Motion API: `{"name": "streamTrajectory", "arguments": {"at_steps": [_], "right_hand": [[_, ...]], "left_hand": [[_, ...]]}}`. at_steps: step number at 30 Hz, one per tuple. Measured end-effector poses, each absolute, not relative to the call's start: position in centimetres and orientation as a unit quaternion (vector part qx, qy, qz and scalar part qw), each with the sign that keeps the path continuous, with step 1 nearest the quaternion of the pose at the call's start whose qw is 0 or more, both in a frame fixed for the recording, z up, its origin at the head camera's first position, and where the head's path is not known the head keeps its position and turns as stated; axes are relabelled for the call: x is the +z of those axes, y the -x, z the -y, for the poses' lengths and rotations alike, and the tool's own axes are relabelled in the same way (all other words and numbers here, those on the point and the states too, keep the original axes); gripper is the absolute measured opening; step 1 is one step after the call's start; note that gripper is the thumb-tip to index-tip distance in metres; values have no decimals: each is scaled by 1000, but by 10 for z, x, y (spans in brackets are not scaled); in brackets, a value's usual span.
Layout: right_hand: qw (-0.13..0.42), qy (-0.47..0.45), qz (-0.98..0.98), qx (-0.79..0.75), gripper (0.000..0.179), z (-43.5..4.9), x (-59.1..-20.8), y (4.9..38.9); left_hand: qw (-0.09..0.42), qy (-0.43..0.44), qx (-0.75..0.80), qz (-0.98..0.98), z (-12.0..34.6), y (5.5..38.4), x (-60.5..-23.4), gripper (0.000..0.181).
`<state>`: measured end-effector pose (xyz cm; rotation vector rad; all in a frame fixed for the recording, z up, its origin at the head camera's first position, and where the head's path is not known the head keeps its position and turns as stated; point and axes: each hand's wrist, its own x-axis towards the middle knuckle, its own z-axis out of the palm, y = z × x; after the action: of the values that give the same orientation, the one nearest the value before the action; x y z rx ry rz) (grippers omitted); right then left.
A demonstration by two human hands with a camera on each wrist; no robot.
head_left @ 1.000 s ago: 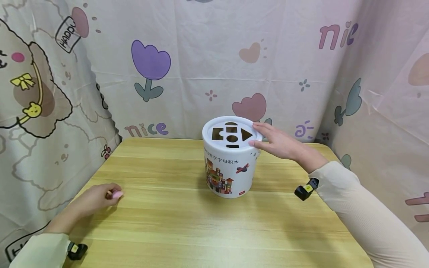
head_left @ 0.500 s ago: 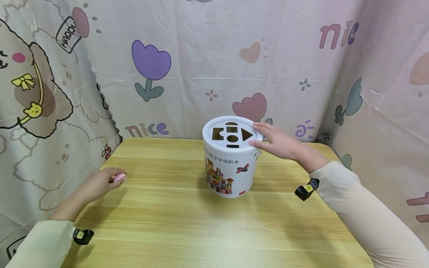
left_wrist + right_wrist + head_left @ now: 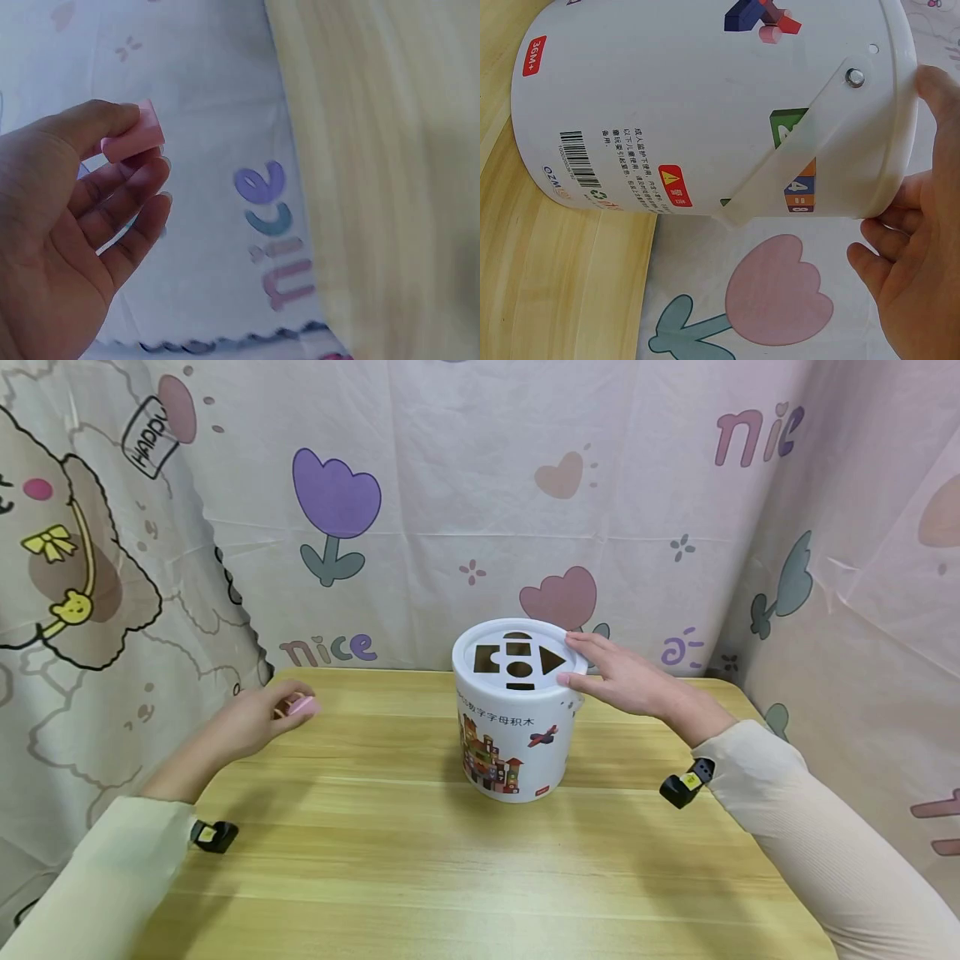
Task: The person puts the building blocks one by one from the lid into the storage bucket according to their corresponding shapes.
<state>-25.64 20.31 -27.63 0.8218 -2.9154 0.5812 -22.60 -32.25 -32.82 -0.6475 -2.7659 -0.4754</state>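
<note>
A white toy block bucket (image 3: 517, 743) with a printed block castle stands upright on the table. Its white lid (image 3: 487, 683) has cut-out holes, among them a triangle, a round one and several others. My right hand (image 3: 626, 678) rests on the lid's right rim, thumb and fingers spread; in the right wrist view the lower fingers hang loosely bent beside the rim. Left of the bucket and above the table, my left hand (image 3: 251, 718) pinches a small pink block (image 3: 303, 706) between thumb and fingers. In the left wrist view the pink block (image 3: 135, 139) shows a curved face.
The wooden table (image 3: 390, 860) carries the bucket near its far side. A patterned curtain (image 3: 450, 485) hangs behind and along both sides. A translucent strap handle (image 3: 795, 142) is riveted to the bucket's side. Each wrist wears a small black camera (image 3: 215, 836).
My left hand has lifted off the table's left side and moved up, away from me and to the right, still pinching the pink block. The right hand and the bucket have stayed put.
</note>
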Motion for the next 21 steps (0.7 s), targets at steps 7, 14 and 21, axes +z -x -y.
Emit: {"name": "streamTrajectory", "arguments": {"at_steps": [7, 14, 21], "right_hand": [[26, -264, 944, 194, 85, -203, -276, 257], [27, -266, 944, 195, 84, -203, -276, 257], [28, -269, 944, 190, 84, -204, -276, 256]], "left_hand": [[120, 240, -163, 949, 293, 237, -298, 31], [101, 256, -192, 942, 258, 251, -264, 33], [102, 292, -206, 928, 218, 264, -236, 29]]}}
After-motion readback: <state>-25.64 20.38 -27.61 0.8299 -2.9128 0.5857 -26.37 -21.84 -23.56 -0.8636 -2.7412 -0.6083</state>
